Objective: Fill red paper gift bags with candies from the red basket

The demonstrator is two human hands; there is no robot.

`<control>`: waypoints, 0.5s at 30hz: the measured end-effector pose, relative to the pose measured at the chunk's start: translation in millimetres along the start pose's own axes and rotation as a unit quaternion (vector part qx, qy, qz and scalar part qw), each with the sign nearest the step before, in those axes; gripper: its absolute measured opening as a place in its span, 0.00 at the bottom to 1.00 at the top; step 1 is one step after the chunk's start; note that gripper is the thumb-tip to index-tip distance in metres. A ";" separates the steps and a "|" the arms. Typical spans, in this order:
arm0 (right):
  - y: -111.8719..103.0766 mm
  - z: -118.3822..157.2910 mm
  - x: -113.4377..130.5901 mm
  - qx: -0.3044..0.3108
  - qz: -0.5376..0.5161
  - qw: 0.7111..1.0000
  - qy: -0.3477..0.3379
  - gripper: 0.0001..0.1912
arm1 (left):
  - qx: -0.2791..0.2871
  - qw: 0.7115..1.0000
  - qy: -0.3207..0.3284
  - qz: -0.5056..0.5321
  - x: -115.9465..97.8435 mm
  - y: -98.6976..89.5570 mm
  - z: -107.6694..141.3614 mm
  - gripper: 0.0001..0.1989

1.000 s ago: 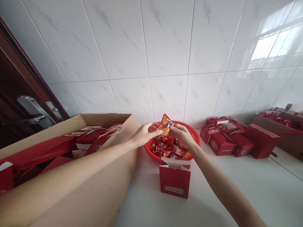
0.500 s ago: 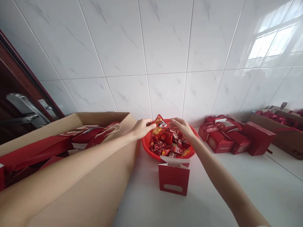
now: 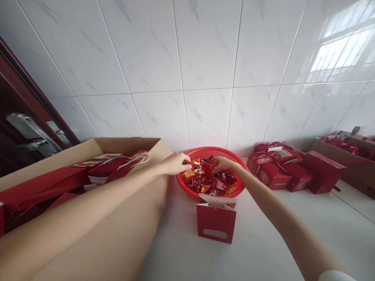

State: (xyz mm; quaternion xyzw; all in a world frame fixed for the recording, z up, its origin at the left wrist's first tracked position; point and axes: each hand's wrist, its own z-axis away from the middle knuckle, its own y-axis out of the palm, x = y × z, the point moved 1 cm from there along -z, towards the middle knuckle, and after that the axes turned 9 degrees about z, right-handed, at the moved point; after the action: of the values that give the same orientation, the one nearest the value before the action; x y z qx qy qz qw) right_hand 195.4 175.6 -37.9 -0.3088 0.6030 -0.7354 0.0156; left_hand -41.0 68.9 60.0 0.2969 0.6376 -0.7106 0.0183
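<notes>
A red plastic basket [image 3: 217, 148] holds a heap of small wrapped candies [image 3: 220, 185], mostly red. My left hand [image 3: 178, 164] is closed on the edge of a shiny red snack packet [image 3: 197, 167] with yellow on it, low over the basket's left side. My right hand [image 3: 225, 164] reaches into the basket, its thumb and fingers bent round the side of a red candy packet [image 3: 209, 168]; the fingertips are partly hidden among the candies. In front of the basket stands a red paper gift box [image 3: 216, 218] with its top open and an oval window.
A large cardboard carton [image 3: 129, 142] with red boxes and bags is at my left, by a dark door with a metal handle [image 3: 32, 144]. Closed red gift boxes [image 3: 274, 175] stand on the white table [image 3: 263, 242] at right. Another carton [image 3: 342, 168] is beyond them. A tiled wall [image 3: 208, 113] rises behind.
My left hand has lowered the snack packet toward the candies. My right hand has gone from above the basket's back rim down into it, its fingers now at a red packet.
</notes>
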 end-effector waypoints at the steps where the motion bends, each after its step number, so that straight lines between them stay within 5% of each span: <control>1: 0.2 1.2 -1.6 0.008 0.010 1.000 -0.001 0.42 | -0.007 1.000 -0.009 0.000 2.0 -2.3 -0.9 0.12; 5: 1.7 7.0 -5.5 0.022 0.034 0.999 -0.006 0.40 | -0.049 0.997 -0.057 -0.004 12.2 -6.5 -4.5 0.12; 12: 5.0 6.2 2.5 -0.018 -0.013 0.997 -0.068 0.09 | -0.072 0.995 -0.070 -0.009 18.2 1.4 -7.2 0.12; 15: 4.1 4.8 4.9 -0.058 -0.064 0.993 -0.085 0.08 | -0.078 0.995 -0.064 -0.006 17.3 3.5 -7.0 0.12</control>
State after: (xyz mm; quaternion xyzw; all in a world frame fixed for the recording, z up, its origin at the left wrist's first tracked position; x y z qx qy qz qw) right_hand 192.3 168.4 -39.1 -0.4086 0.6203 -0.6695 0.0014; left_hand -51.0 80.8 49.1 0.2448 0.6900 -0.6766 0.0782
